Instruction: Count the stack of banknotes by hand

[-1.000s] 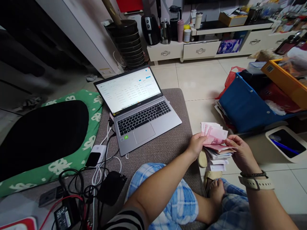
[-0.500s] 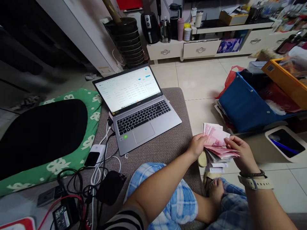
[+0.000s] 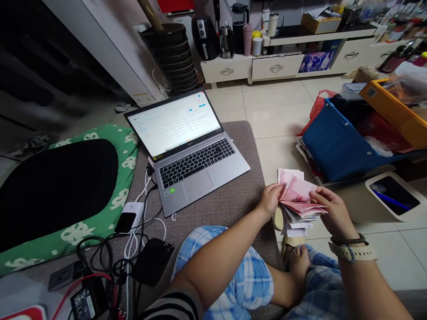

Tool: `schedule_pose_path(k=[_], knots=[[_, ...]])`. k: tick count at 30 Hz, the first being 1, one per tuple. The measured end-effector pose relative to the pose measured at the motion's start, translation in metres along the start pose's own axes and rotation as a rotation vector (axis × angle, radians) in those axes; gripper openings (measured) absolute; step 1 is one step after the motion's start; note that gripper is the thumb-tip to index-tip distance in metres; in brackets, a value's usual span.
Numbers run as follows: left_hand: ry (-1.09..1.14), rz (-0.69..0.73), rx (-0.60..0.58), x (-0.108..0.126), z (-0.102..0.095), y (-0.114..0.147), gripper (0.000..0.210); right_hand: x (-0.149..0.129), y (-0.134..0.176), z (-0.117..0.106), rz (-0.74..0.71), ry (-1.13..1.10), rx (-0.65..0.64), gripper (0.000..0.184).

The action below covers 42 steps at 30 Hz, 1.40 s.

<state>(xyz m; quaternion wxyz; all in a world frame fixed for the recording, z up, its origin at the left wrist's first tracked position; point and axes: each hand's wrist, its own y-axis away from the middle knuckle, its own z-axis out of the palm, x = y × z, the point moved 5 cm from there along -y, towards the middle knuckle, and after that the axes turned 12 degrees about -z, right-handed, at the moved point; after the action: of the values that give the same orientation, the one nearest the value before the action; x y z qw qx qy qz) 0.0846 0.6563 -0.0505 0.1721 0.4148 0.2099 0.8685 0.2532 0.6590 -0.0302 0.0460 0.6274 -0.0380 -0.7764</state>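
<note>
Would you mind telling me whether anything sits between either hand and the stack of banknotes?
Nothing does: the left hand and the right hand both grip the stack of banknotes directly from opposite sides.

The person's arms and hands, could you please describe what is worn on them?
Both forearms are bare. The left arm shows a black-and-white striped sleeve near the elbow. The right wrist carries a cream watch strap and a thin dark braided bracelet. No rings are visible.

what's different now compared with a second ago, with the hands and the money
Little changed. Both the left hand and the right hand still grip the banknotes; the top pink note now lies flatter on the fan. The laptop stays open on the grey cushion.
</note>
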Motion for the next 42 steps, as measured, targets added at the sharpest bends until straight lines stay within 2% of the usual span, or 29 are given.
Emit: schedule_pose_path(k=[18,28,36,42], knots=[[0.013,-0.013,-0.015,0.0018,0.0039,0.0024,0.031,0.0015,0.0006,-0.0016,0.032,-0.019,0.021,0.030],[0.014,-0.012,-0.014,0.0030,0.0034,0.0043,0.026,0.0024,0.0010,-0.0011,0.060,-0.050,0.034,0.030],[-0.025,0.040,0.032,0.0017,-0.0031,0.0001,0.025,-0.0023,0.0008,0.0007,0.021,-0.026,0.000,0.028],[0.012,0.002,0.005,-0.0001,-0.0008,0.0017,0.028,0.0004,0.0036,0.0000,0.085,-0.022,0.008,0.029]])
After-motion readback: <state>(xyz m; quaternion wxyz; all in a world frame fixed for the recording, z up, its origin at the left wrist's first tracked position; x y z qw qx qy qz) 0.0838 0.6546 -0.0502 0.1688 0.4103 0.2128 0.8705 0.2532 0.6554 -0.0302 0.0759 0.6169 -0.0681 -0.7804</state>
